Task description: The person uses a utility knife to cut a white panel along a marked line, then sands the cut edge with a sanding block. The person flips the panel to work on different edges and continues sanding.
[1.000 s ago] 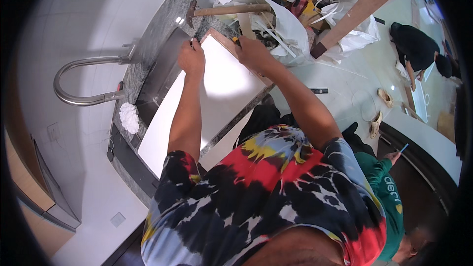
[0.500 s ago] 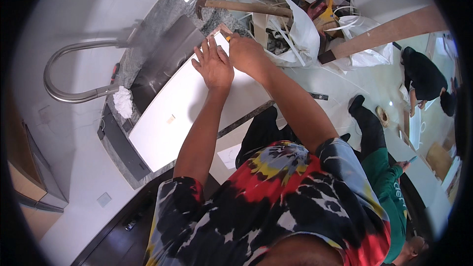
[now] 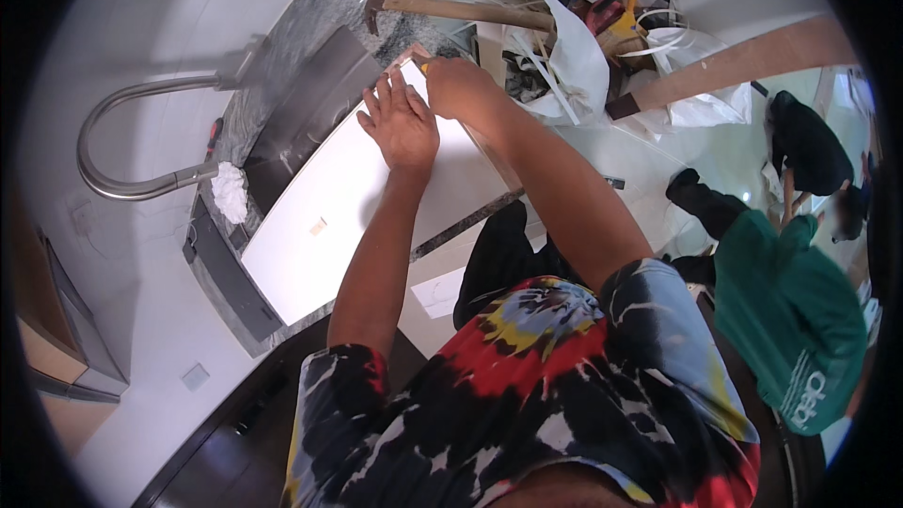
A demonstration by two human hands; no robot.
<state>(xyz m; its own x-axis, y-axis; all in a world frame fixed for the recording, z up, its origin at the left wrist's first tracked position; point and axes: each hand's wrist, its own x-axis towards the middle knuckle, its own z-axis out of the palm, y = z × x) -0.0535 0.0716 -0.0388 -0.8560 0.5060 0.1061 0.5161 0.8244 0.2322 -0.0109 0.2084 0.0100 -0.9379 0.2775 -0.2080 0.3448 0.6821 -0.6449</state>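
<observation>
A long white board (image 3: 324, 221) lies over a steel sink (image 3: 306, 99) set in a grey stone counter. My left hand (image 3: 400, 122) rests flat on the board near its far end, fingers spread. My right hand (image 3: 456, 85) is closed at the board's far corner, beside something small and yellow that it mostly hides; what it grips I cannot make out.
A curved steel tap (image 3: 113, 146) arches left of the sink, a white rag (image 3: 229, 193) at its base. A hammer (image 3: 442, 7) lies on the counter's far end. White bags with tools (image 3: 574, 47) stand behind. A person in green (image 3: 800, 306) crouches at right.
The view has swung, so the board and sink sit lower and more central. Both hands stay at the board's far end, the left now flat with spread fingers.
</observation>
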